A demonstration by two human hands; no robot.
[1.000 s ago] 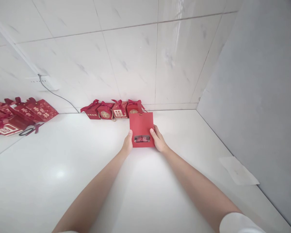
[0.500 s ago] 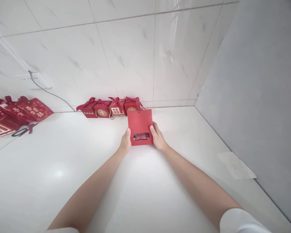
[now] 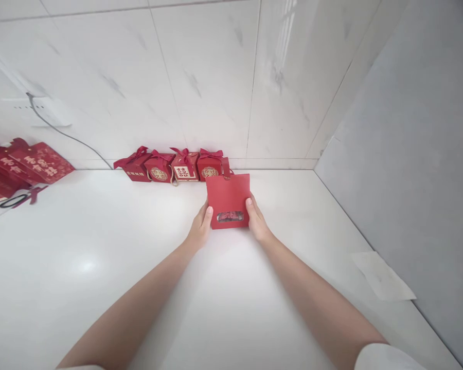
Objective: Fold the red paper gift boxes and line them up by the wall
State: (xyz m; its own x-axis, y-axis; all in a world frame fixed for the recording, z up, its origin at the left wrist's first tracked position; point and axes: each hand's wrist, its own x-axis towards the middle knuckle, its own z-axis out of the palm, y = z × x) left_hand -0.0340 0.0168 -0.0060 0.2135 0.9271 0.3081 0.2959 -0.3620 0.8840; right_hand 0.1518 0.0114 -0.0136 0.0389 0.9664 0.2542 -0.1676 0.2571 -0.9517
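Note:
Between my two hands is a red gift box (image 3: 228, 194) with a small clear window near its lower edge and a ribbon at its top. Something dark red with light print shows through the window. My left hand (image 3: 200, 224) is closed on the box's left side, thumb on the front. On the opposite side my right hand (image 3: 257, 218) grips it, thumb also in front and fingers partly hidden behind. Just behind the box, a red box with a round gold emblem (image 3: 209, 167) is partly covered by it.
Other red boxes with bows, one bearing a white label (image 3: 183, 172), line the tiled wall (image 3: 208, 77). At the left lie red gift bags (image 3: 48, 163) and black-handled scissors (image 3: 13, 201). A grey cable (image 3: 71, 137) runs down the wall. A pale paper sheet (image 3: 384, 276) is at the right.
The held gift box now leans back more, and its face looks shorter and wider. Both hands stay on its sides. The whole view has shifted slightly.

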